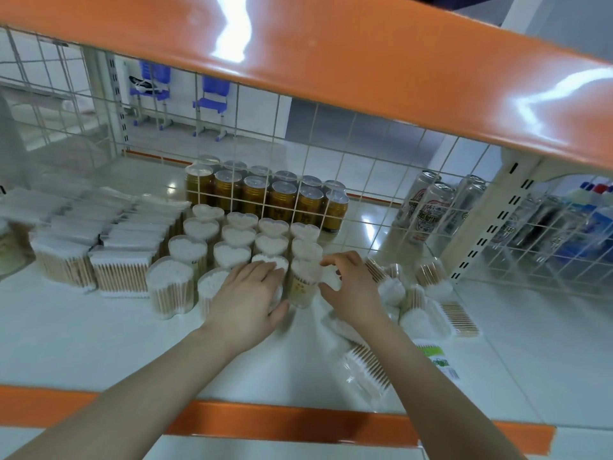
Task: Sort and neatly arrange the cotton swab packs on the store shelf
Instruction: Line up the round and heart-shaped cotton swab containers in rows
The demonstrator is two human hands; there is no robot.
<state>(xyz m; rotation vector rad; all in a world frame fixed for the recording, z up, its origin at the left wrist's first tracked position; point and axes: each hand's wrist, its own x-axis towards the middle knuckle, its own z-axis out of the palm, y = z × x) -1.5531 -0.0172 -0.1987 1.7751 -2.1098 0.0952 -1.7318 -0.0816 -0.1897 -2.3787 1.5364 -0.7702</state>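
While both hands work at the front of the white shelf (99,343), the left hand (247,300) lies flat, fingers straight and together, on a heart-shaped swab tub (270,262). Just beside it, the right hand (353,290) curls thumb and fingers loosely apart beside a clear upright tub (303,287), thumb close to its side; contact is unclear. Loose swab packs (421,313) lie jumbled at right, bagged packs (121,270) stand lined up left, gold cans (282,200) behind the wire grid (365,207).
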